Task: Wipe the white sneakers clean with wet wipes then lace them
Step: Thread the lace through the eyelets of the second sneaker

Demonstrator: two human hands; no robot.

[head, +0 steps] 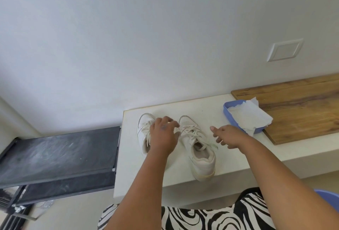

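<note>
Head view: 2 white sneakers, left sneaker (144,132) and right sneaker (197,147), sit side by side on the counter (165,174). My left hand (164,134) hovers over the laces, fingers loosely curled, grip unclear; right hand (228,136) relaxed, empty. I'd fetch a wipe from the blue tub (226,109) first.

Left sneaker (144,132) half hidden under the left hand (163,134). Blue object (330,197) at lower right cut off by frame edge. Cannot tell what the fingers pinch.
</note>
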